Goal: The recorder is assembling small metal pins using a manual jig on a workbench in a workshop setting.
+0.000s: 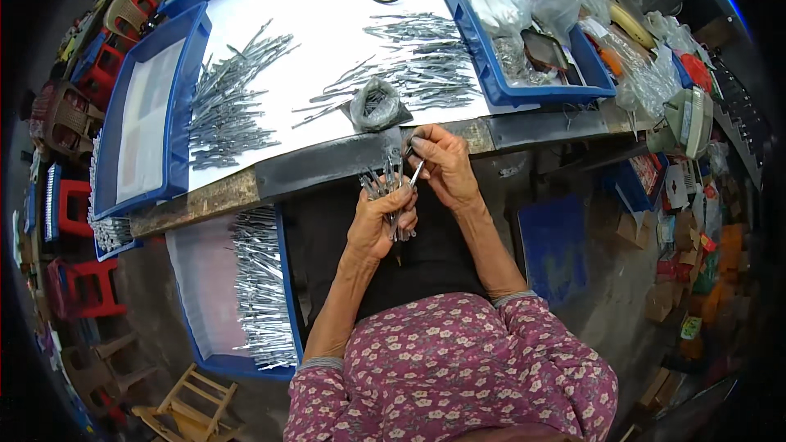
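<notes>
My left hand [377, 225] is closed round a bunch of thin grey metal pieces [391, 173], their ends fanning out above and below my fingers. My right hand [448, 165] pinches one slender, pale-tipped metal piece [418, 173] at the bunch's right side. Both hands are just in front of the table's dark padded edge [327, 165]. Near that edge, on the white tabletop [315, 20], stands a small bag [375, 106] with its top rolled open and dark bits inside. Similar slim pieces lie in a left pile [233, 102] and a right pile [422, 74]. Their exact kind is unclear.
A blue tray [196, 53] stands left of the piles; another blue tray [544, 98] at right holds plastic bags. Below the table at left, a blue tray [288, 303] holds rows of shiny pieces. A black cord [385, 0] loops at the back. Red stools [98, 286] stand further left.
</notes>
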Motion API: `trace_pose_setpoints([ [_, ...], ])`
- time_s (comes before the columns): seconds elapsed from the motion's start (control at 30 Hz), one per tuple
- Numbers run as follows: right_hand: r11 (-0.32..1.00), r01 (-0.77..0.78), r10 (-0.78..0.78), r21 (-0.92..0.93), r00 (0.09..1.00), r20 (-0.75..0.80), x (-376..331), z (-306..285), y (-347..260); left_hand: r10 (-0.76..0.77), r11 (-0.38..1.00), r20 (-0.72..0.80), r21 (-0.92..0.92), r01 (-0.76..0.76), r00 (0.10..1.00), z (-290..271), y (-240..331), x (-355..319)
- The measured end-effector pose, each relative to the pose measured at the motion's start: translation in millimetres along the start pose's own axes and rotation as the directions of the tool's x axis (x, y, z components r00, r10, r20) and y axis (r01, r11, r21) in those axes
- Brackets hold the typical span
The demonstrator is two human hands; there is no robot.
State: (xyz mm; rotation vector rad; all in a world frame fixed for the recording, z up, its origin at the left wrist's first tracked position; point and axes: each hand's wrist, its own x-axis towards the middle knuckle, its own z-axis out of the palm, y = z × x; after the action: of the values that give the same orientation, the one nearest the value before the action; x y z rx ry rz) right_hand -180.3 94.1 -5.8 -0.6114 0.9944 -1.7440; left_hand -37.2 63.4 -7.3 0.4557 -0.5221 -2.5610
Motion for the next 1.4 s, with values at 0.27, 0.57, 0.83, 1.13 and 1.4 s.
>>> trace_pose_setpoints([
  [0.27,1.000,-0.003,0.003,-0.011,1.000,-0.003,0.3,-1.6,0.3,0.008,1.000,-0.013,0.016,-0.008,1.000,-1.2,-1.3,0.4],
  [0.57,1.000,-0.002,0.002,-0.007,1.000,-0.002,2.7,-6.4,1.4,0.003,1.000,0.008,0.002,-0.003,1.000,0.0,5.2,2.9],
  [0.83,0.908,0.134,-0.205,-0.397,0.968,-0.142,16.3,-19.5,-21.3,0.178,0.964,0.004,0.199,-0.175,0.984,9.4,69.5,26.3],
  [1.13,0.751,0.262,-0.413,-0.607,0.903,-0.122,41.9,-35.6,-24.3,0.431,0.534,-0.002,0.807,-0.253,0.902,-7.1,146.2,95.1],
  [1.4,0.772,0.212,-0.382,-0.599,0.908,-0.170,43.9,-30.5,-20.4,0.501,-0.325,0.227,0.944,-0.062,0.835,-33.3,164.3,168.4],
])
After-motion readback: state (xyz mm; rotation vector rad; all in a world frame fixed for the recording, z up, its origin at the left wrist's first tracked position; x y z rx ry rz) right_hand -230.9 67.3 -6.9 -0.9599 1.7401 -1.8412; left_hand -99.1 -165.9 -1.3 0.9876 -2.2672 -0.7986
